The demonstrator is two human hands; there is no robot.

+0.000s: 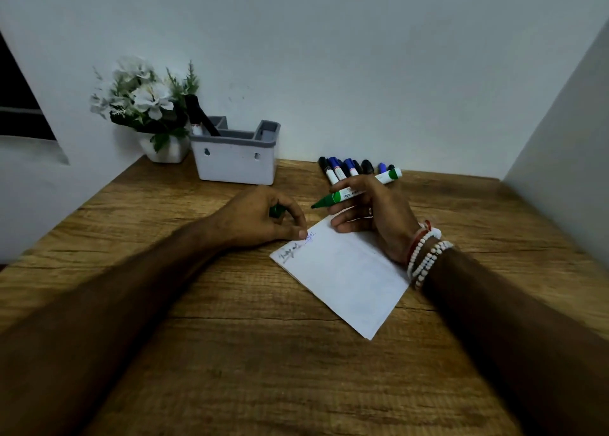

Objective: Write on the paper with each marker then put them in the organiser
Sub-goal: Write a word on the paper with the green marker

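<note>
The right hand (379, 211) grips an uncapped green marker (349, 193), its tip pointing left above the far edge of the paper (342, 274) on the bench (263, 353). The left hand (260, 219), fingers curled, holds what seems to be the green cap (276, 210), thumb touching the paper's corner. More markers (346, 168) lie behind the right hand. One black marker (201, 114) stands in the organiser (235, 162).

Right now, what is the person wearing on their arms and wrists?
Both forearms are bare, with no sleeves in view. The right wrist carries several strands of small white beads and a thin red-orange thread band beside them. The left forearm and its wrist show nothing worn.
</note>
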